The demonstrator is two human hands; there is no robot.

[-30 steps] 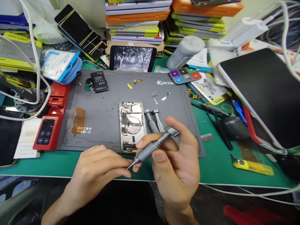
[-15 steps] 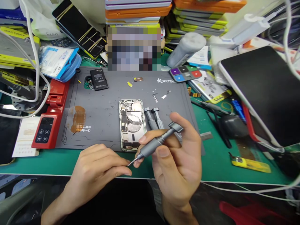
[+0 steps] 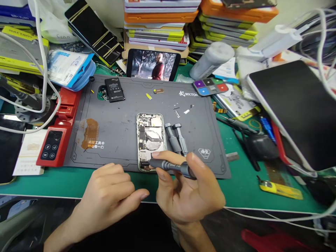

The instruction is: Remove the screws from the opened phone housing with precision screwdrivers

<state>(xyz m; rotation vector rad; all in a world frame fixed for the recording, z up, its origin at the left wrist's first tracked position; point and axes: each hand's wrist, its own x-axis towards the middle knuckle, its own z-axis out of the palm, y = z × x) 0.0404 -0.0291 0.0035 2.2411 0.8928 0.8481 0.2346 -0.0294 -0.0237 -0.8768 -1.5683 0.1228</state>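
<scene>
My right hand (image 3: 189, 192) grips a grey screwdriver (image 3: 170, 166) between thumb and fingers, its shaft end pointing left over the lower part of an opened phone (image 3: 151, 140). That phone lies face up with its inner boards and a round coil showing. To the left, my left hand (image 3: 112, 192) is curled into a loose fist, thumb stretched out to the right, apart from the screwdriver; nothing shows in it. Two more grey screwdrivers (image 3: 176, 139) lie right of the phone. Small loose parts (image 3: 181, 110) are scattered above them. A black phone battery (image 3: 114, 90) rests farther back.
All this sits on a grey work mat (image 3: 120, 122) over a green table. A red device with buttons (image 3: 52, 147) stands left. At the back, a propped phone (image 3: 153, 64) plays a video. A large black-screened tablet (image 3: 291, 112) and a yellow cutter (image 3: 280, 189) are on the right.
My right hand has swung the screwdriver from a downward slant to nearly level over the phone's lower end. My left hand has come away from the screwdriver's tip, fingers curling in.
</scene>
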